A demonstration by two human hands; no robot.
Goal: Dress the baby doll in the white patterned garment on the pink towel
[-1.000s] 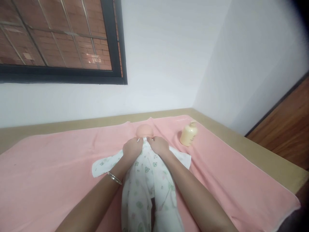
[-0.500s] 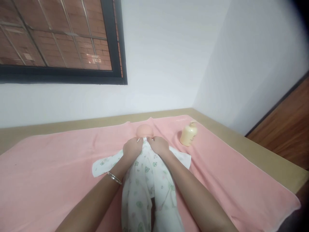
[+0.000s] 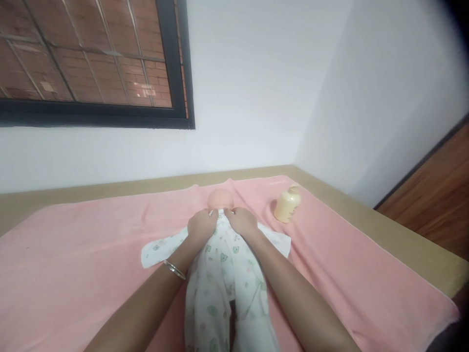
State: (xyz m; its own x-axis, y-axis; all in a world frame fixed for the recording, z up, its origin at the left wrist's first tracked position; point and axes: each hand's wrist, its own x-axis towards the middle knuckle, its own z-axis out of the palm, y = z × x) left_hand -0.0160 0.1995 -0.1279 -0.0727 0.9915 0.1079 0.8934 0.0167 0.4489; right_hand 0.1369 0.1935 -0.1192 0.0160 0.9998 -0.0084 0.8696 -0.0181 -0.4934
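A baby doll (image 3: 221,198) lies on its back on a pink towel (image 3: 73,254), head towards the wall. It wears a white sleepsuit (image 3: 223,278) with small green prints. My left hand (image 3: 201,226) and my right hand (image 3: 240,220) are both closed on the suit's neckline, just below the doll's chin, fingertips pinching the fabric on either side of the front opening. A silver bangle (image 3: 174,269) sits on my left wrist.
A cream lotion bottle (image 3: 287,204) with a pump stands on the towel to the right of the doll. The towel covers a tan surface (image 3: 410,244) set into a white corner. A dark-framed window (image 3: 91,63) is up left; wooden floor shows at right.
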